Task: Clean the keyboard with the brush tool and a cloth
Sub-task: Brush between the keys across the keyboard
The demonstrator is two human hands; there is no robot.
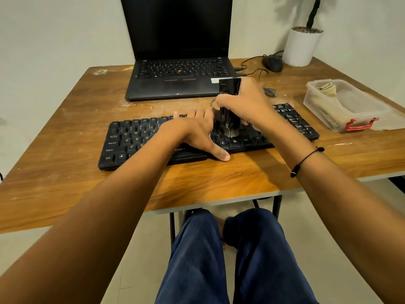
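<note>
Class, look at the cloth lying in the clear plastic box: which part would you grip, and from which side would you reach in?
Grip the cloth by its raised folded edge at the far left of the box, coming straight down from above. The box is open on top, and its walls block any approach from the side.

The table has a wood-grain top with a soft sheen, scuffed and streaked with pale, chalky marks toward the back left. The keyboard is black plastic, dull and dusty-looking. The brush tool has a glossy black plastic body and a tuft of grey bristles at the bottom. The laptop is matt black, its screen dark and smooth. The container is cloudy, translucent plastic with a red clasp, and a beige cloth lies folded inside. The plant pot looks smooth, white and matt.
</note>
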